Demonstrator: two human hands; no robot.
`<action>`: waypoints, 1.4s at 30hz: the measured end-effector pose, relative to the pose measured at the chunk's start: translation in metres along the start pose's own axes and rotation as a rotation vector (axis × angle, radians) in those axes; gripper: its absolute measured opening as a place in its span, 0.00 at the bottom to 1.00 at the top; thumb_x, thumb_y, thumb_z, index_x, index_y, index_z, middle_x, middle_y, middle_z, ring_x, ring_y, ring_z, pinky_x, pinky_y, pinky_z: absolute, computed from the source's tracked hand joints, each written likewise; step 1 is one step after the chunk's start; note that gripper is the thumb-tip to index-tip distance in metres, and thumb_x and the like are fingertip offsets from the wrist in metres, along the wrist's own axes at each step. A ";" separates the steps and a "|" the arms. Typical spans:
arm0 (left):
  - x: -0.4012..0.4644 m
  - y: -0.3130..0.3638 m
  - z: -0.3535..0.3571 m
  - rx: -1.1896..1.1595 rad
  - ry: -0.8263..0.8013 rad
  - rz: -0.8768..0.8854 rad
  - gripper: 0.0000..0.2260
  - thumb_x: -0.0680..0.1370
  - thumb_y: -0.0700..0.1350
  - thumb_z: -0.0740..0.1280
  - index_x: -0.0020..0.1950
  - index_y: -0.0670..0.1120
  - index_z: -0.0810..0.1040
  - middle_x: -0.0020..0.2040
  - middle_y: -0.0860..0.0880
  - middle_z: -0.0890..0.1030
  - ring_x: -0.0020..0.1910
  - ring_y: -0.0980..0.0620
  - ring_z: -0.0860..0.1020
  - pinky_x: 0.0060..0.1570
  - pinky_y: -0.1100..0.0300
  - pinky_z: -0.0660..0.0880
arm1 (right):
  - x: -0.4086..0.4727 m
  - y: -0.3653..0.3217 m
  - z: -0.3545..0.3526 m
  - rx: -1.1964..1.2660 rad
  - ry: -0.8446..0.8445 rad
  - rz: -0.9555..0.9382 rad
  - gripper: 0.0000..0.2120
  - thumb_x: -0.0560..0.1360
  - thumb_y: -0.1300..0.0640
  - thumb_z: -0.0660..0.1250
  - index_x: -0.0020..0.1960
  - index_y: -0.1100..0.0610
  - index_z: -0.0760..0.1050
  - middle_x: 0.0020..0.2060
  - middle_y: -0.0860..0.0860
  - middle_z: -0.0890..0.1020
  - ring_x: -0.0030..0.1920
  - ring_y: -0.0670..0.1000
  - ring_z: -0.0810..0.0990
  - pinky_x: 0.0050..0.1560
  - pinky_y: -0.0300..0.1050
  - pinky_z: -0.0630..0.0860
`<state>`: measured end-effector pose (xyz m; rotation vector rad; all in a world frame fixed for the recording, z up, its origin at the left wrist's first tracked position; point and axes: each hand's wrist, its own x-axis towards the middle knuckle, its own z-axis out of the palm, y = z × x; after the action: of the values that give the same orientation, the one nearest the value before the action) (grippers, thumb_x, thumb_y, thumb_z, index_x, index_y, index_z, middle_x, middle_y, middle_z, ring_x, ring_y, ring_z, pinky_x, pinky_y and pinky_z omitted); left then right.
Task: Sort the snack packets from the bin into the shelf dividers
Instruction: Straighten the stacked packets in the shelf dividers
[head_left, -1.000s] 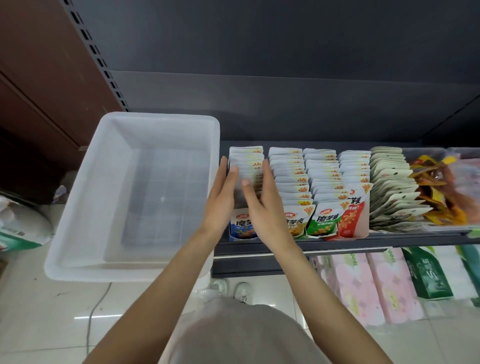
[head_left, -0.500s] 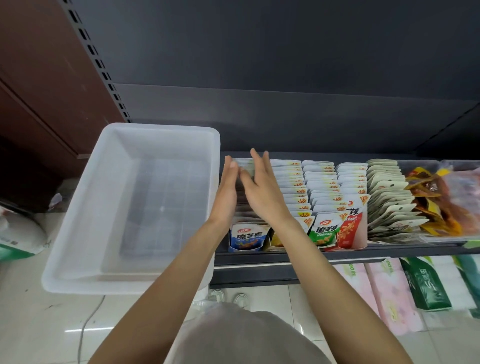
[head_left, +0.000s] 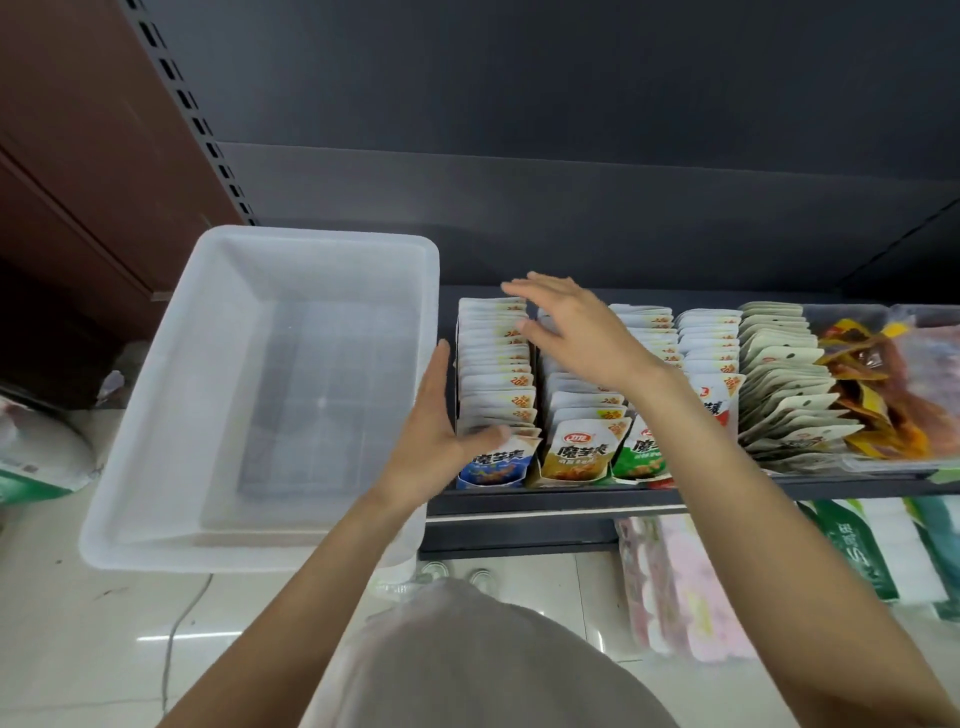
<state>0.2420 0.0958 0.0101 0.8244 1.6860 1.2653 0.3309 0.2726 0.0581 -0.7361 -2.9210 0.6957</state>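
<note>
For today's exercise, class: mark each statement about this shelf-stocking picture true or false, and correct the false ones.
1. The white bin holds no snack packets. True.
2. The left hand lies at the left side of the blue packet row. True.
3. The right hand grips a packet pulled from the shelf. False: its fingers are spread open above the rows and hold nothing.
4. The front packet of the second row is green. False: it is yellow-brown; the green one stands in the next row to the right.
5. The bin stands right of the packet rows. False: it stands to their left.
</note>
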 end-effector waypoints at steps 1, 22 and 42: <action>0.000 -0.002 0.004 0.016 -0.011 0.003 0.47 0.64 0.55 0.78 0.75 0.55 0.54 0.71 0.54 0.68 0.69 0.56 0.68 0.65 0.52 0.70 | 0.010 0.001 -0.001 -0.037 -0.048 -0.013 0.22 0.81 0.53 0.59 0.74 0.53 0.62 0.72 0.52 0.66 0.74 0.50 0.59 0.75 0.51 0.49; 0.017 0.006 0.025 -0.123 0.075 -0.147 0.39 0.76 0.40 0.68 0.76 0.57 0.46 0.72 0.52 0.65 0.67 0.50 0.70 0.64 0.49 0.72 | 0.048 0.015 0.004 -0.194 -0.050 -0.092 0.15 0.81 0.58 0.55 0.44 0.62 0.77 0.32 0.53 0.78 0.35 0.54 0.75 0.71 0.52 0.58; -0.006 0.019 0.023 -0.227 0.149 -0.138 0.30 0.79 0.46 0.63 0.76 0.54 0.52 0.65 0.60 0.66 0.51 0.71 0.74 0.46 0.75 0.73 | 0.030 0.009 -0.006 -0.178 -0.066 -0.093 0.16 0.81 0.53 0.57 0.65 0.55 0.74 0.59 0.52 0.79 0.66 0.53 0.68 0.67 0.50 0.64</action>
<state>0.2659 0.1047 0.0265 0.4807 1.6457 1.4184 0.3089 0.2966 0.0577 -0.5967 -3.0847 0.4652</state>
